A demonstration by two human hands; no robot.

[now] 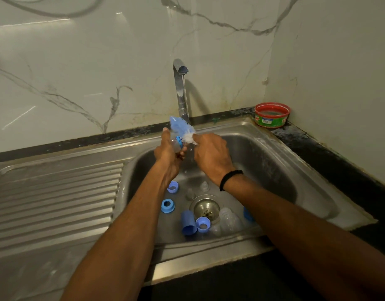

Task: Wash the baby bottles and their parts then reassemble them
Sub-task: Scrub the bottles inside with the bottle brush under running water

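**Brushing a bottle over the sink**

L hand (168, 152) grips the clear plastic baby bottle w/ blue print (178, 143) above the steel sink basin (274, 161), near the chrome tap (181, 92). R hand (211, 157) curls round the blue-and-white bristle bottle brush (181, 128). Best approach, imo: push bristles to the base, twist, keep the mouth tilted to drain. Bottle is see-through and probably slippery.

no word can be read in full. the round red plastic tub (272, 115) at the far right carries a green label band with a small white barcode patch on its front. red-and-white brand letters show at the left and right ends of that band, cut off by the tub's curve and too small to spell out. the clear plastic baby bottle (176, 145) bears a blue printed motif, blurred, with no legible letters or numbers.
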